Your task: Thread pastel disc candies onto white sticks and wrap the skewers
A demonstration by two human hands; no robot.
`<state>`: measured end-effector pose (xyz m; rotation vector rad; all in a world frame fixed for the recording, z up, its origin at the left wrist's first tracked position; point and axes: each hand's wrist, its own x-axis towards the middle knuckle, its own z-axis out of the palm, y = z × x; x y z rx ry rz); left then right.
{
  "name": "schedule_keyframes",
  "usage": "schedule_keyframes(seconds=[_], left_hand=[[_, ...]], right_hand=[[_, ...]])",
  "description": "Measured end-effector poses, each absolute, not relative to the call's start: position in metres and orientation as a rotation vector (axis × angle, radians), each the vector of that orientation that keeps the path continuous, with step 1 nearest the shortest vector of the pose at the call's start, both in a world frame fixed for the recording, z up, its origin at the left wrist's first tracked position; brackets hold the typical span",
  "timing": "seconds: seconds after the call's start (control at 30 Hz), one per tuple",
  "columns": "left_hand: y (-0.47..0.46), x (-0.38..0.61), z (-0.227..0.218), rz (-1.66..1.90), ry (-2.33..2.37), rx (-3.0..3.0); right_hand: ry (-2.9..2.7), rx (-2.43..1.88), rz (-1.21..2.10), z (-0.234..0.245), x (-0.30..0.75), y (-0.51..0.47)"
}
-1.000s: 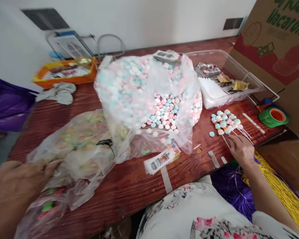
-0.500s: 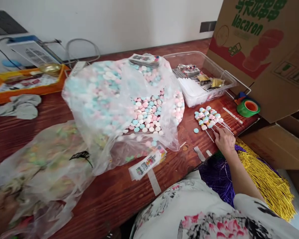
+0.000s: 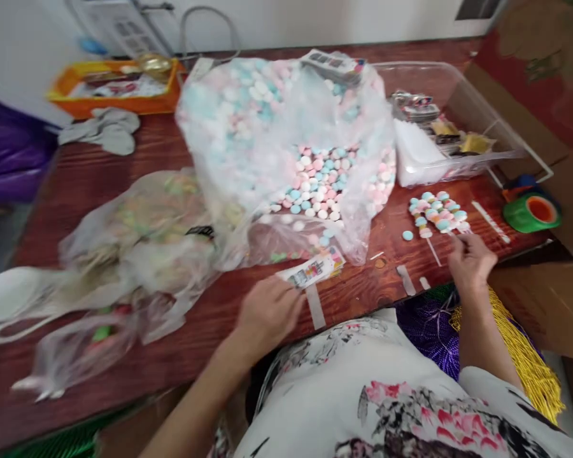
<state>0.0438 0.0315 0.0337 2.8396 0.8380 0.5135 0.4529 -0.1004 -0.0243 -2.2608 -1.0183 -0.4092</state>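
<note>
My left hand (image 3: 270, 312) rests on the red-brown wooden table (image 3: 219, 343), its fingertips touching the edge of a small stack of printed label cards (image 3: 312, 270). My right hand (image 3: 470, 261) is by the sticks of a bunch of pastel candy skewers (image 3: 437, 213), fingers curled on the stick ends. A big clear plastic bag of pink, blue and white round candies (image 3: 286, 146) lies open in the middle. One loose blue candy (image 3: 407, 235) sits beside the skewers. Both hands are blurred.
A crumpled clear bag of mixed sweets (image 3: 143, 235) lies at left. A clear plastic tub (image 3: 458, 127) with packets stands at back right, a green tape roll (image 3: 532, 213) near the right edge, an orange tray (image 3: 117, 86) at back left, and a cardboard box (image 3: 539, 83) at right.
My left hand has come from the crumpled bag at far left to the label cards at the table's front. My right hand stays at the skewer sticks. The camera has swung.
</note>
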Motion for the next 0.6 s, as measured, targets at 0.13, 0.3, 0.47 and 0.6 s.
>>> schedule_keyframes(seconds=[0.13,0.3,0.47,0.6], left_hand=[[0.021,0.086,0.017,0.049,0.994,2.947],[0.021,0.118,0.003,-0.176,1.128,2.992],[0.027,0.091,-0.016,0.087,0.949,3.038],[0.029,0.07,-0.023,0.386,0.857,3.036]], right_hand=[[-0.903,-1.887,-0.342,0.015,0.435,-0.091],[-0.971,-1.843,-0.136,0.064,0.405,-0.1],[-1.227,-1.907,-0.041,0.073,0.383,-0.105],[-1.335,-1.766,0.167,0.064,0.375,-0.093]])
